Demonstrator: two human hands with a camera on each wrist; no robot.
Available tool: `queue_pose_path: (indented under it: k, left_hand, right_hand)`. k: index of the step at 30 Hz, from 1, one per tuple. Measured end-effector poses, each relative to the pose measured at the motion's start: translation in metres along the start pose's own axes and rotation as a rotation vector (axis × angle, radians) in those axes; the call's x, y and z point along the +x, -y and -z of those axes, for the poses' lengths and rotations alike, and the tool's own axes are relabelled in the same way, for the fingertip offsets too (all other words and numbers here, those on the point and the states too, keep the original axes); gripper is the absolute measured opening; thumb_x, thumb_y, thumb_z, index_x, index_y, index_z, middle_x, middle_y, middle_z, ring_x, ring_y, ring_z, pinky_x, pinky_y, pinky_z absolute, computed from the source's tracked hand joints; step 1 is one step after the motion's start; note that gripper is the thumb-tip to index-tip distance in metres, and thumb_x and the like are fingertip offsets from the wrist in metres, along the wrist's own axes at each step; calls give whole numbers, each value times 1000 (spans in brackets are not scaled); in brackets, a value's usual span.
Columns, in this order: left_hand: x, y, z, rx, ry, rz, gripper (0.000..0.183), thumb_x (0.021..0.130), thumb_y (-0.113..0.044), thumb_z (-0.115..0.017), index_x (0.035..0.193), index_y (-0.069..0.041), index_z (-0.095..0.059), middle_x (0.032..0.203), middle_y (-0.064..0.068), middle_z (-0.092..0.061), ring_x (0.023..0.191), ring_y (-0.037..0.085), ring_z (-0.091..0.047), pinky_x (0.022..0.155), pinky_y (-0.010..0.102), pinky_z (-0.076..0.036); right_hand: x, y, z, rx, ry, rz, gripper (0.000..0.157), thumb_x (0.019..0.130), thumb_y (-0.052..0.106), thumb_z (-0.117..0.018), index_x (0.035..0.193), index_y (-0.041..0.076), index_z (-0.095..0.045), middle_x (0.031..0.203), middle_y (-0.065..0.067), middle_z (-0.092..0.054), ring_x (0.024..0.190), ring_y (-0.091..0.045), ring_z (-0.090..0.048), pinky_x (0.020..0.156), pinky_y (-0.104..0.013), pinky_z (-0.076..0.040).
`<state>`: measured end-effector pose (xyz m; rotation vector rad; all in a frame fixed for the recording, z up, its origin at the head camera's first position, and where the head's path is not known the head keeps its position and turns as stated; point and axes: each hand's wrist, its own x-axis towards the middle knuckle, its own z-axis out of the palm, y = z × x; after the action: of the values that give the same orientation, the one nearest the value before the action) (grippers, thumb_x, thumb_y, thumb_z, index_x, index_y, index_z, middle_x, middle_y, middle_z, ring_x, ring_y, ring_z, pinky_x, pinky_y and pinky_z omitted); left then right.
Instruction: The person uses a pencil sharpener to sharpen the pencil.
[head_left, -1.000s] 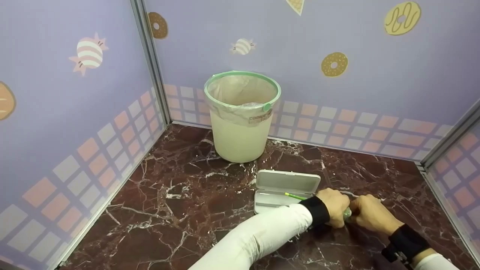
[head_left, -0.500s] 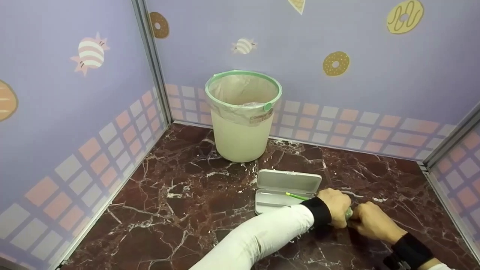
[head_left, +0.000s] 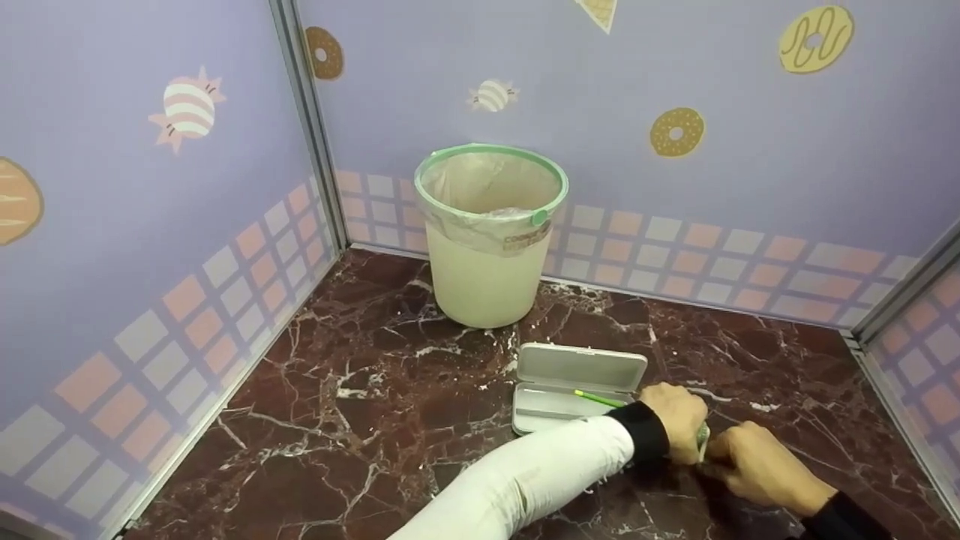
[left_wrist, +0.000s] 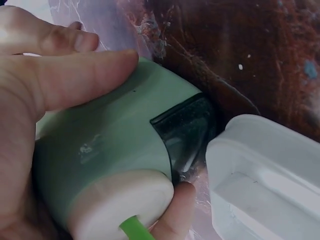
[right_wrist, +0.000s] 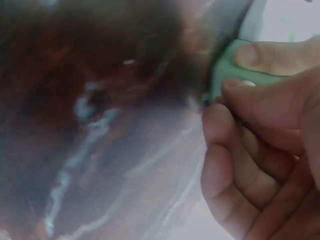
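My left hand grips a green pencil sharpener on the table, thumb across its top. The sharpener has a dark see-through drawer and a pale round front. A green pencil sticks out of that front; in the head view its yellow end reaches over a white pencil case. Close by on the sharpener's other side, my right hand has its fingers curled, thumb and forefinger pinching the sharpener's crank handle, which is mostly hidden. In the right wrist view its fingertips are right at the green body.
The pencil case lies with its lid raised. Behind it, against the back wall, stands a pale bin with a green rim and a plastic liner. Patterned panels enclose the dark red marbled table; white crumbs are scattered near the bin.
My right hand has moved slightly down and toward me beside the sharpener. The left hand keeps its grip, and the pencil stays in the sharpener. The whole view has shifted a little.
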<state>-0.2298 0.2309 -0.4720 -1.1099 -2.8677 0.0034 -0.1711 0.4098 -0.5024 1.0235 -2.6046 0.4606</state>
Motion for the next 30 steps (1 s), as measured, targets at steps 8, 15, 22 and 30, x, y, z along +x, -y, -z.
queue_pose_path:
  k: [8,15,22,30]
  left_hand:
    - [-2,-4,4,8,14,26,23,74,-49,-93,80,-39,-73,93,-19,-81,83,7,-75,65,29,-60]
    - [-3,-1,5,22,29,-11,25,74,-47,-93,78,-39,-70,93,-20,-81,82,6,-75,65,28,-59]
    - [1,4,2,8,45,-50,31,74,-44,-93,74,-37,-63,88,-17,-79,78,9,-73,62,30,-59]
    - [0,7,2,3,33,-66,30,73,-42,-94,75,-36,-64,86,-16,-78,75,10,-72,61,30,-59]
  right_hand:
    - [6,11,26,-4,39,13,51,64,-5,-86,57,30,-50,57,27,-41,61,22,-23,55,-4,-23]
    - [20,9,49,-44,54,-28,54,61,-12,-82,59,32,-50,60,28,-39,60,19,-20,54,-7,-19]
    - [28,6,61,-38,69,-95,43,67,-5,-93,72,34,-76,67,24,-67,63,14,-42,57,-12,-36]
    - [36,10,69,-14,126,-229,32,69,2,-97,75,29,-80,72,20,-75,64,10,-58,57,-21,-50]
